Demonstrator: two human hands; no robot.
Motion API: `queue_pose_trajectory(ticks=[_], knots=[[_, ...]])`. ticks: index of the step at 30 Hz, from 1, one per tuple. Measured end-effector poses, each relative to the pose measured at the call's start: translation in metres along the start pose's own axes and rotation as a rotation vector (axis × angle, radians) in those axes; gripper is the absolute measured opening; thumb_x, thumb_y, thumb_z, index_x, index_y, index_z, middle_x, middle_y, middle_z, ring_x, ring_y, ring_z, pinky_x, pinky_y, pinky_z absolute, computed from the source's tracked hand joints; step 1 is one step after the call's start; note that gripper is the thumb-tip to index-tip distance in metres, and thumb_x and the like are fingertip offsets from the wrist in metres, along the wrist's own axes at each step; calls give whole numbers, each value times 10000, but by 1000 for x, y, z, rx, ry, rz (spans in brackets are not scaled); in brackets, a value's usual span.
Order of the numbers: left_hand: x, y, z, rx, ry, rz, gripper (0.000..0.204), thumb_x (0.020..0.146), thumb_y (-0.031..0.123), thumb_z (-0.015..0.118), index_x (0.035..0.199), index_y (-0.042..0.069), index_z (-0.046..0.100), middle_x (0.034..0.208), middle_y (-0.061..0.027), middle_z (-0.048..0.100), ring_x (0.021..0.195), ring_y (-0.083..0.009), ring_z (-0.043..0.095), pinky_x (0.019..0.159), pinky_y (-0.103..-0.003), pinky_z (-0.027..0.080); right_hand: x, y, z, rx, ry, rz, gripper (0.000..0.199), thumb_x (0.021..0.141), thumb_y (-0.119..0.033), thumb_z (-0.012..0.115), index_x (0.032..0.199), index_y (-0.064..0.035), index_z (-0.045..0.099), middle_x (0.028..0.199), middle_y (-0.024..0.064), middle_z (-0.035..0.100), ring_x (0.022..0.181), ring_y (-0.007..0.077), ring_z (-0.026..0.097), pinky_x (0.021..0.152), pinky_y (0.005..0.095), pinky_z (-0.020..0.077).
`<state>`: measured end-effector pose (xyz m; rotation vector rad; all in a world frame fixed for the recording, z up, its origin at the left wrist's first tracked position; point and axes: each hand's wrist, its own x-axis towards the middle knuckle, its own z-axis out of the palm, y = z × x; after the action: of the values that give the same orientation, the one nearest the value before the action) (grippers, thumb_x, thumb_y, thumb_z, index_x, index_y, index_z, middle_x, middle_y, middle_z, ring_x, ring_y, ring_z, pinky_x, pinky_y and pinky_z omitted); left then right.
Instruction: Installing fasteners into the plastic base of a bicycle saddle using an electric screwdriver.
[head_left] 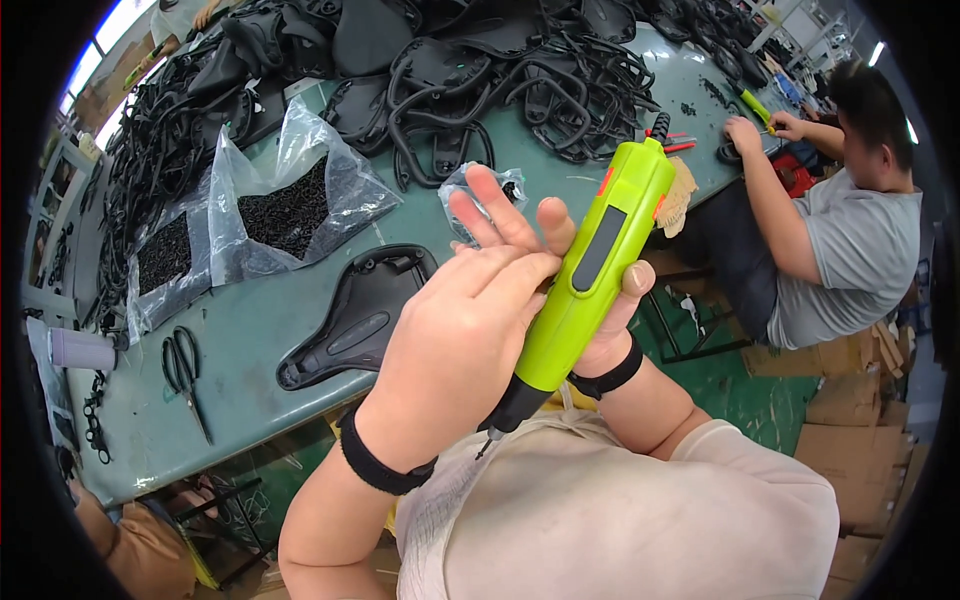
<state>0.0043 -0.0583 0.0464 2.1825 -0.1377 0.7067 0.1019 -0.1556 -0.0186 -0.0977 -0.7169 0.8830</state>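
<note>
A lime-green electric screwdriver [600,270] with a black nose lies slanted across my right hand [618,318], its bit pointing down toward my lap. My right thumb shows at its right side, while the other fingers stretch out past its left side. My left hand [445,320] reaches over to the right palm. Its fingertips are pressed together there beside the screwdriver, and whatever they pinch is hidden. On the green table, just left of my hands, is a black bicycle saddle [345,330]. A small clear bag [515,187] sits behind my fingers.
Open plastic bags of small black parts [285,215] stand at the left. Black-handled scissors [185,375] lie near the front edge. Black saddle parts and frames [440,90] are heaped along the back. At right a co-worker [840,200] sits by another green screwdriver [752,103].
</note>
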Motion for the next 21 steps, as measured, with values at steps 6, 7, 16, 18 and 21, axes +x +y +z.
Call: queue_pose_trajectory(ticks=[6,7,16,18,21], knots=[[-1,-8,0,77,-41,59,164,745,-23,650,902,23,627,837,-100,635,767,-277,609,676,-354,491,-3,3,0,-9,-2,10,814,636,-491,635,1348,-111,525,1557,201,135,1450,356,76,1166,455,35],[-1,-8,0,95,-63,61,153,744,-18,650,888,25,622,818,-97,628,758,-280,605,670,-359,487,-4,4,-1,-14,3,5,810,635,-490,636,1341,-106,531,1555,206,136,1448,361,82,1166,456,34],[-20,-7,-26,132,26,-97,134,753,-31,605,846,28,529,784,-119,570,739,-297,581,678,-376,479,3,-4,6,-3,117,24,750,636,-409,679,1309,-106,547,1557,188,144,1455,314,102,1177,414,103],[-32,-1,-58,80,-101,-257,126,738,-63,578,815,21,525,758,-114,557,701,-297,561,637,-360,464,-1,-23,-2,-124,122,-49,694,725,-394,675,1347,-137,507,1555,178,158,1451,349,80,1182,433,83],[-72,9,-113,127,-454,-640,56,763,-12,574,808,10,548,721,-139,585,660,-316,580,618,-367,470,-11,-57,-18,-163,52,-92,682,811,-471,649,1382,-171,430,1528,187,231,1415,410,176,1162,529,114]])
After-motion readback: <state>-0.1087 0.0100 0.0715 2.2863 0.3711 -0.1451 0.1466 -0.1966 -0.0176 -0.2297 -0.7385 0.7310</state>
